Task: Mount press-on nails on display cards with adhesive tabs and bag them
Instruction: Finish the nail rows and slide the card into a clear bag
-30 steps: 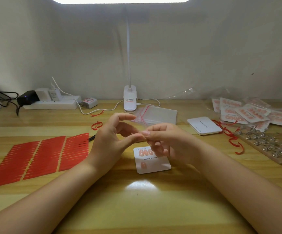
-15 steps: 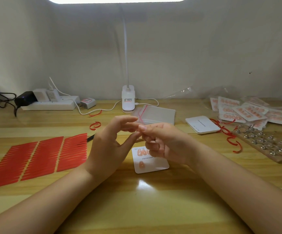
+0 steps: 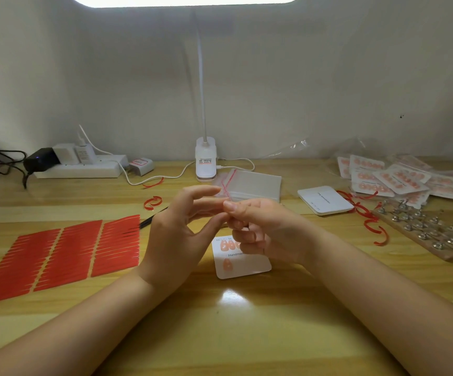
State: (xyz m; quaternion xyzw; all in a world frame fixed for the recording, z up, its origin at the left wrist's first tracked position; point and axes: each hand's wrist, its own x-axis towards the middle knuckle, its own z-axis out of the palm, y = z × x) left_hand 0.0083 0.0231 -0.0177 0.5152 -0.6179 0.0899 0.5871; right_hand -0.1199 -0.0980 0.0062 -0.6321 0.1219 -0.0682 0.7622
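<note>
Head view shows both hands meeting fingertip to fingertip just above the display card [image 3: 243, 263] on the tabletop [image 3: 247, 335], the right hand [image 3: 270, 232] curled, the left hand [image 3: 182, 229] looser, pinching something too small to tell, card directly below, nearer the right.

I see a yellow wooden table [image 3: 247, 335]: red adhesive tab sheets [image 3: 65, 253] left, white display card [image 3: 243, 260] centre, clear bag stack [image 3: 252, 184] far.

A white square display card with rounded corners [image 3: 243, 263] lies flat on the wooden table, partly hidden by the hands, bearing small glossy peach press-on nails [image 3: 227, 245] above and below its printed line.
</note>
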